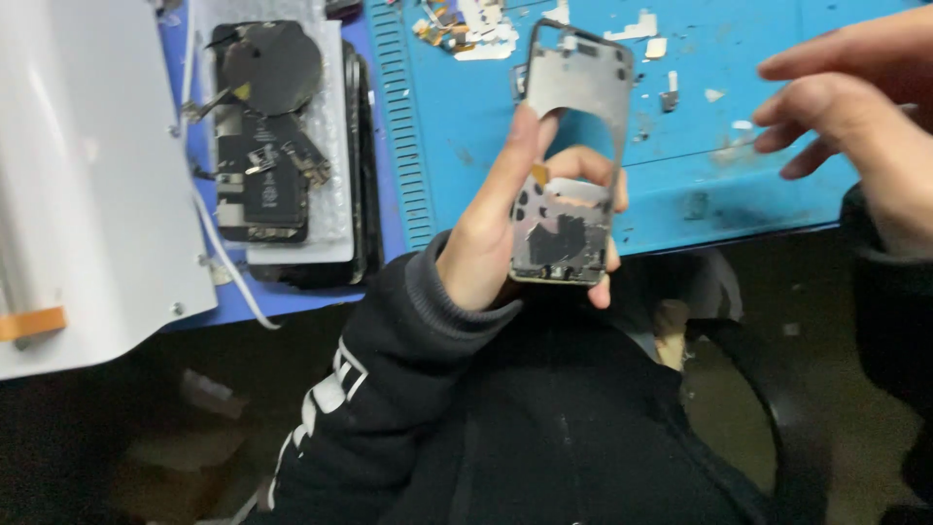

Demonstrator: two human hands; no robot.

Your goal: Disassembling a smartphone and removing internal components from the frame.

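The left hand had closed its grip on a thin, dull-grey metal phone frame, flat, with a large cut-out at mid-length and dark patches low down. The frame was held above the bench edge, long axis near upright, top tilted slightly right. The right hand hovered apart, fingers loosely spread, holding nothing. The blue mat looked rubbery and ribbed.
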